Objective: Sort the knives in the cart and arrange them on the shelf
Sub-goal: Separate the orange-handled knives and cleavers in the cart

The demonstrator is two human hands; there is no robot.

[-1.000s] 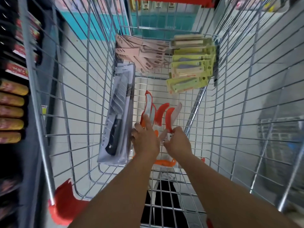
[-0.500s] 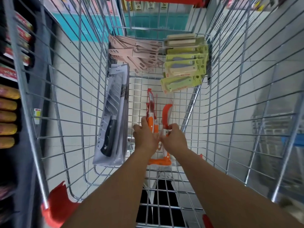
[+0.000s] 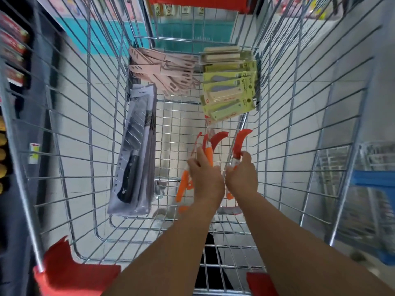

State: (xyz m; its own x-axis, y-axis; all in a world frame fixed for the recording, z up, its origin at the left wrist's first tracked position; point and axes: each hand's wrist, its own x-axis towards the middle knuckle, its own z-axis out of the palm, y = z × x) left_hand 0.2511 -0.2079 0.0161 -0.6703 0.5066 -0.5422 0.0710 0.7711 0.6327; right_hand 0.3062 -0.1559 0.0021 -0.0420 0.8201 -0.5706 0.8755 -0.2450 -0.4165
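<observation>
Gripping orange knives [image 3: 208, 153], both hands [image 3: 206, 180] seemingly clamped, beside the cart's right wall [image 3: 299, 124].

The scene was brightly and evenly lit, with no single source in view and only soft shadow under the two bare forearms. Pale floor tiles showed washed out through the silver wire-mesh shopping cart [image 3: 277, 129], and its metal base plate gave off a dull glare. Wide-angle distortion bowed the cart's wires outward — strongest at the corners. Motion blur smeared the edges: the dark shelf [image 3: 12, 82] at left and the blue rack [image 3: 376, 189] at right were indistinct. The centre was sharper, though the left hand [image 3: 205, 178] and right hand [image 3: 241, 174] looked slightly soft, and print on the yellow-green carded knife packs [image 3: 230, 90] stayed unreadable.
</observation>
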